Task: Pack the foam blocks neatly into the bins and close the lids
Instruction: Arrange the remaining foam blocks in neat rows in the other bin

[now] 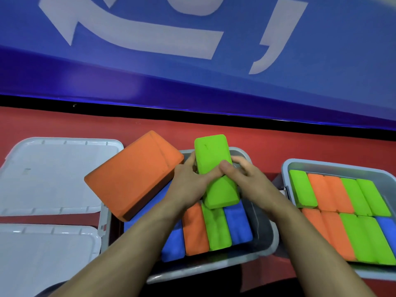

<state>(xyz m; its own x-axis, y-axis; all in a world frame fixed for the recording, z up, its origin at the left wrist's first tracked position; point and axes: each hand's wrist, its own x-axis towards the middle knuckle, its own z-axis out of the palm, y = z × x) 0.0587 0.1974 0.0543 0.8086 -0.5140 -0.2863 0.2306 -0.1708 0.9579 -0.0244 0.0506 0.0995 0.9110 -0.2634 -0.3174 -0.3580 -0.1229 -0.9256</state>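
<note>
My left hand point(189, 185) and my right hand point(246, 179) both grip a green foam block point(211, 155) above the middle grey bin point(265, 239). A second green block point(221, 195) sits tilted just below it, between my hands. In the bin's near row stand blue, orange, green and blue blocks point(216, 228). A large orange block point(134, 174) leans tilted over the bin's left rim. The right grey bin point(286, 170) holds two rows of green, orange and blue blocks point(342, 198), packed on edge.
Two grey lids lie open to the left: a far lid point(57, 174) and a near lid point(42, 254). Everything rests on a red surface point(278, 142). A blue banner point(192, 71) with white lettering rises behind.
</note>
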